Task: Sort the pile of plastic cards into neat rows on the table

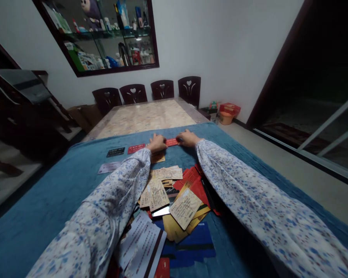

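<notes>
Both arms reach forward over a blue cloth. My left hand (157,143) and my right hand (188,138) grip a red card (172,142) by its two ends, near the far edge of the cloth. To its left lie another red card (136,148) and a black card (115,151). A pale card (109,167) is partly under my left sleeve, and a yellowish card (158,158) shows below my left hand. Closer to me is a loose heap of cards: beige cards (186,207), red cards (189,178), white striped cards (145,247) and blue cards (193,243).
The blue cloth (58,181) covers the near part of a marble-patterned table (150,114). Several dark chairs (189,89) stand at its far end. A glass-shelved wall cabinet (110,36) hangs behind. An orange bucket (226,117) sits on the floor by the wall.
</notes>
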Action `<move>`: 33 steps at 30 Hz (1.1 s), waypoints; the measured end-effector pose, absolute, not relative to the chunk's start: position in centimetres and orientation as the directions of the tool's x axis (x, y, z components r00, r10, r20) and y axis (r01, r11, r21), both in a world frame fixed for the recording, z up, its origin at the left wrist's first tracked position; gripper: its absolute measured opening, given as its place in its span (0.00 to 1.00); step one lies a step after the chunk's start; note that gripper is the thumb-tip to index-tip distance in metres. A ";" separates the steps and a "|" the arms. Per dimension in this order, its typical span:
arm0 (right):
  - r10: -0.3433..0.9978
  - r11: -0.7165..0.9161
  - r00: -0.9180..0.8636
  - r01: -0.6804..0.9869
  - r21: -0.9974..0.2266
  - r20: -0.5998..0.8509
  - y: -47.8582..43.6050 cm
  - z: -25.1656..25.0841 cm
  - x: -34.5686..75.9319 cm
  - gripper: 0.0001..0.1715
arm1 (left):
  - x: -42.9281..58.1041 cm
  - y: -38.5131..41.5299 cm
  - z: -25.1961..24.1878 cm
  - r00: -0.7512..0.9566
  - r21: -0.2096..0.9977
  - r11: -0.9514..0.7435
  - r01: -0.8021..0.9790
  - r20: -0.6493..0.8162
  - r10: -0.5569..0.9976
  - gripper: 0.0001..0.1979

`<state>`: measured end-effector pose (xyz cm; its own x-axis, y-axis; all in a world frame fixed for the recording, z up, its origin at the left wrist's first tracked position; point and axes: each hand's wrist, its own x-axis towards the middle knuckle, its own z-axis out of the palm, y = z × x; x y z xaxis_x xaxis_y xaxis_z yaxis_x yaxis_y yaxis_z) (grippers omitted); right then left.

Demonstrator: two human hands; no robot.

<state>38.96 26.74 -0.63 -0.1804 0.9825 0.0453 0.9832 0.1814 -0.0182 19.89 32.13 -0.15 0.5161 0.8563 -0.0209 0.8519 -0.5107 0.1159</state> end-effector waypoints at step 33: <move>0.975 0.202 -0.196 0.978 -0.050 0.102 21.4 1.4 40.3 0.27 | 19.6 26.2 1.2 0.707 -0.012 -0.710 0.704 0.107 0.699 0.20</move>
